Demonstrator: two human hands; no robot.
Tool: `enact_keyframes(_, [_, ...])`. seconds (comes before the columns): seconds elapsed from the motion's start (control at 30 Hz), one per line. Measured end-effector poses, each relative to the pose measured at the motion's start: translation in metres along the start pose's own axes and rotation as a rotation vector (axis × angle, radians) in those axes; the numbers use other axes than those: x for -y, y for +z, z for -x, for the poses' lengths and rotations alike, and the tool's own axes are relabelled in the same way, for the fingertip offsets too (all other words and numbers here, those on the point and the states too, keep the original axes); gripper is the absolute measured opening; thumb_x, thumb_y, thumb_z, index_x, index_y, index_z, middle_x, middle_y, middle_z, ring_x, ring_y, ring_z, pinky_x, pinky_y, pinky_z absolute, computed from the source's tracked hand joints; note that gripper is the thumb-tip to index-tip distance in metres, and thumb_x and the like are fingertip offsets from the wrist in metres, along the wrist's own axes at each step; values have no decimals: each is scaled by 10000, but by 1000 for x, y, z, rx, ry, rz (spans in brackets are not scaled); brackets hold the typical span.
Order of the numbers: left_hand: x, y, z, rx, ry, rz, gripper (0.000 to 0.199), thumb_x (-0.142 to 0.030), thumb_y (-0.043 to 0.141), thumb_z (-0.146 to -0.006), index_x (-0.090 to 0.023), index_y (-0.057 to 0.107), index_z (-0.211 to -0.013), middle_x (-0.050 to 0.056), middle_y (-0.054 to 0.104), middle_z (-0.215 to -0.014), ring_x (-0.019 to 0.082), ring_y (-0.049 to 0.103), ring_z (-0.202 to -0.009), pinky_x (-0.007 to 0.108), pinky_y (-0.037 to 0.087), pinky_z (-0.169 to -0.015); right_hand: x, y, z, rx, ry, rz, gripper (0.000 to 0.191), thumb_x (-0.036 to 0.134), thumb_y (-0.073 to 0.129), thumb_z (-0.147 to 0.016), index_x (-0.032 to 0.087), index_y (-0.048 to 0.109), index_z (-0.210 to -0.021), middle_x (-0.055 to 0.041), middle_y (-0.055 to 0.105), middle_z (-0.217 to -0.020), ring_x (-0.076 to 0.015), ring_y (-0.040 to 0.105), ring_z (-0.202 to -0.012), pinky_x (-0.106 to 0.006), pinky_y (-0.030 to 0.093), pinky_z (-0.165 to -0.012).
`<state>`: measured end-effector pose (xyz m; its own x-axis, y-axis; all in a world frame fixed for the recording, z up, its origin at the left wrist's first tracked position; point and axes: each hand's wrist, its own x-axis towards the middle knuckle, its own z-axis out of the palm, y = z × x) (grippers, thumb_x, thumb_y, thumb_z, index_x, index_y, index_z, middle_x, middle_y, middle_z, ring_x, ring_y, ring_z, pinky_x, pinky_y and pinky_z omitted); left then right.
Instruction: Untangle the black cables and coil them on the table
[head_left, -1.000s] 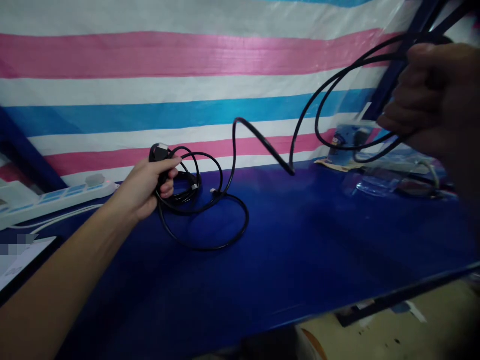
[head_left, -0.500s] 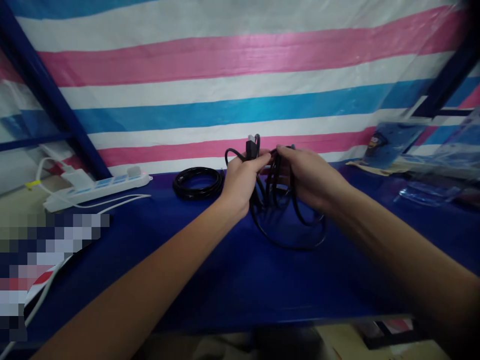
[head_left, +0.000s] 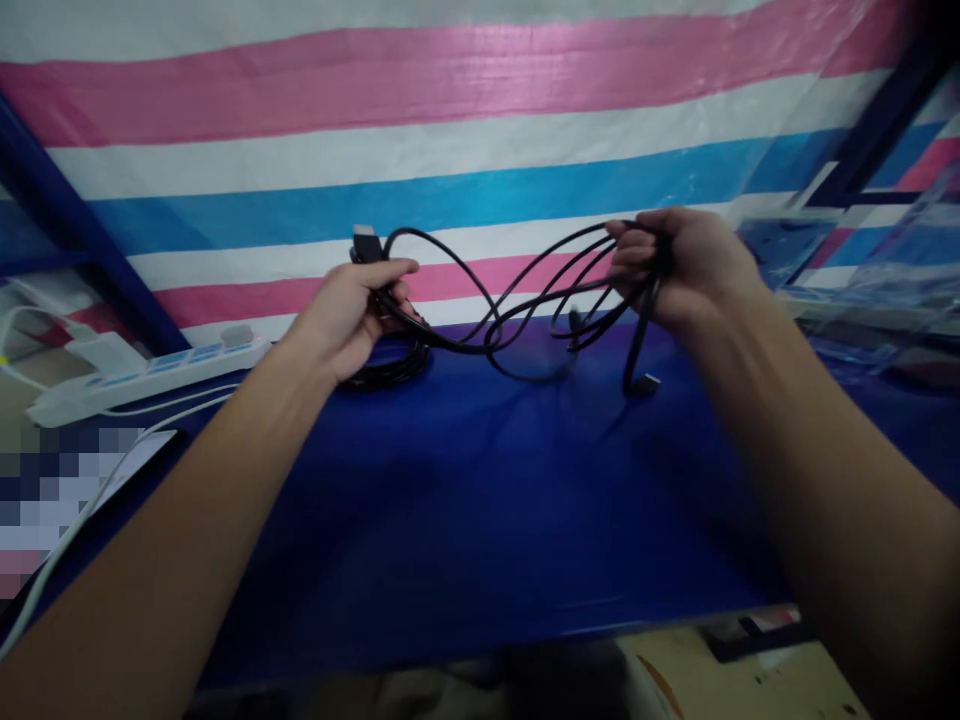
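Note:
A black cable (head_left: 466,349) stretches in loose loops between my two hands, above the blue tabletop. My left hand (head_left: 358,308) is closed on it near a connector (head_left: 365,243) with a flat metal tip, which points upward past the thumb. My right hand (head_left: 686,262) grips the bunched loops, fingers wrapped round them. Below that hand hangs another plug (head_left: 642,384) with a metal end. Behind and under my left hand lies a coiled black cable (head_left: 386,372) on the table, partly hidden by the hand.
A white power strip (head_left: 172,368) with a plugged-in white adapter (head_left: 105,350) lies at the left, white cords beside it. Clear plastic packaging (head_left: 862,325) sits at the right. A striped sheet (head_left: 480,180) hangs behind the blue table (head_left: 510,530).
My hands have moved apart, left hand leftward and right hand up and rightward. The cable loops that were bunched between them are now drawn out, and a plug dangles below my right hand.

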<state>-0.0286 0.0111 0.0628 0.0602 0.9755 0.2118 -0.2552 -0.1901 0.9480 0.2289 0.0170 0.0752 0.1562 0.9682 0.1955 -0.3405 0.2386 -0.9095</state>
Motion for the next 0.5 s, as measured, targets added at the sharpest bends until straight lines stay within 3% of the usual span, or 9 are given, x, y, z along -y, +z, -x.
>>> enact_keyframes(0.1, [-7, -9, -3, -33, 38, 25, 76, -102, 542, -749, -166, 552, -709, -63, 341, -415, 54, 295, -356, 163, 297, -340, 9, -19, 3, -41, -59, 84, 184, 107, 420, -852, 116, 522, -699, 88, 241, -423, -35, 155, -365, -217, 151, -378])
enact_keyframes(0.2, [-7, -21, -8, -21, 54, 19, 85, -150, 561, -757, -188, 537, -685, -78, 280, -387, 54, 234, -322, 176, 256, -312, 7, -33, 0, -35, -195, 244, 110, 105, 533, -802, 123, 539, -694, 83, 263, -408, -41, 174, -367, -236, 113, -376])
enact_keyframes(0.3, [-4, -28, -12, -12, 142, -65, 24, -161, 578, -755, -178, 574, -740, -44, 430, -451, 76, 412, -377, 199, 390, -393, 0, -45, -8, -111, -325, 437, 85, 130, 614, -758, 112, 569, -687, 46, 376, -444, -48, 312, -382, -235, 176, -379])
enact_keyframes(0.37, [-1, -28, -11, 1, 203, -111, 74, -156, 580, -759, -159, 591, -832, 16, 585, -608, 132, 583, -549, 240, 485, -518, -4, -52, -13, -203, -346, 523, 101, 159, 612, -761, 112, 576, -679, -10, 492, -514, -71, 422, -414, -244, 244, -395])
enact_keyframes(0.43, [1, -25, -9, 41, 222, -138, 171, -170, 591, -768, -151, 587, -939, 68, 653, -784, 181, 642, -702, 281, 519, -605, -7, -56, -17, -289, -311, 565, 115, 174, 594, -770, 111, 576, -676, -48, 552, -578, -81, 458, -423, -252, 258, -402])
enact_keyframes(0.5, [3, -19, -5, 87, 222, -178, 238, -201, 612, -776, -166, 580, -1010, 81, 662, -856, 174, 643, -698, 275, 515, -605, -7, -57, -18, -350, -270, 586, 115, 166, 583, -765, 112, 566, -665, -52, 557, -600, -75, 443, -410, -260, 245, -401])
